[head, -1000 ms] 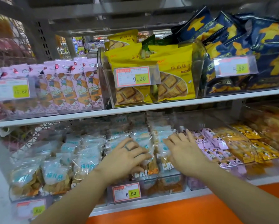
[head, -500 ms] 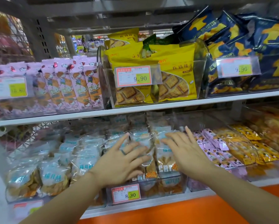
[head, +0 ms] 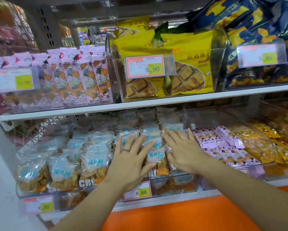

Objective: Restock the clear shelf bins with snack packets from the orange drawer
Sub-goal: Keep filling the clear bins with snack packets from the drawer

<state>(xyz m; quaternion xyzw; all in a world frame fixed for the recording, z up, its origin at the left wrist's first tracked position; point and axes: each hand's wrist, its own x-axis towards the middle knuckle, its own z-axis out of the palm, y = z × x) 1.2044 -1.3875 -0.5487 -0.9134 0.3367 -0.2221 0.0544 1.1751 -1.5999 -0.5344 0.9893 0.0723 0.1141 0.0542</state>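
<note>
The lower bin (head: 173,182) is bounded above by the white shelf (head: 156,102); a gap is left open between that shelf and the heaped packets (head: 154,155).

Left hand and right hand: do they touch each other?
Apart. The head view shows a clear snack packet visible in the gap between the left hand and the right hand.

One head-worn camera is looking forward and slightly down from close range, facing the upper shelf (head: 156,104) and lower shelf (head: 173,200). The left hand (head: 131,162) and right hand (head: 183,152) are reaching in from the bottom edge, above the orange drawer (head: 190,217).
</note>
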